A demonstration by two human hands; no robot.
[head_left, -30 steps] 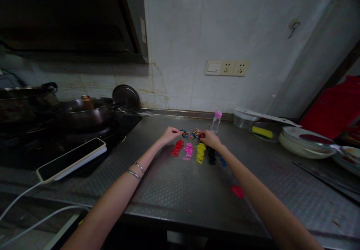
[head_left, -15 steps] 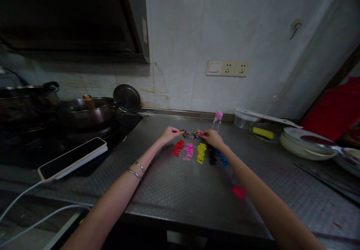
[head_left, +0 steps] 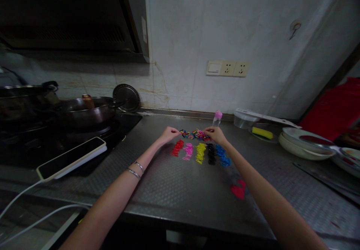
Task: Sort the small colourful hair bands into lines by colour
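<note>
Red cluster (head_left: pixel 177 147): small, thin loops in strong red, heaped in a slanting strip on our grey metal counter (head_left: pixel 168 197), leftmost of five single-colour groups.
Pink cluster (head_left: pixel 188 151): bright pink loops, paler at the end nearest us, where we can make out separate outlines.
Yellow cluster (head_left: pixel 200 153): sharp yellow, in the middle of the row, its loops overlapping in a narrow column pointing toward us.
Black cluster (head_left: pixel 211 154): dark and dense; we hardly tell one loop from another.
Blue cluster (head_left: pixel 223 155): vivid blue, rightmost, widening toward us near our right forearm.
Large mixed heap (head_left: pixel 200 134): a speckled tangle of pink, red, yellow, blue and dark loops, lying beyond the row.
Small mixed heap (head_left: pixel 185 133): blue, yellow and dark flecks, just left of the larger tangle.
Left hand (head_left: pixel 169 133): thumb and forefinger narrow at this heap's left edge; we cannot tell whether they grip a loop.
Right hand (head_left: pixel 216 133): fingers drawn together at the larger heap's right edge; whether we hold anything there, we cannot tell.
</note>
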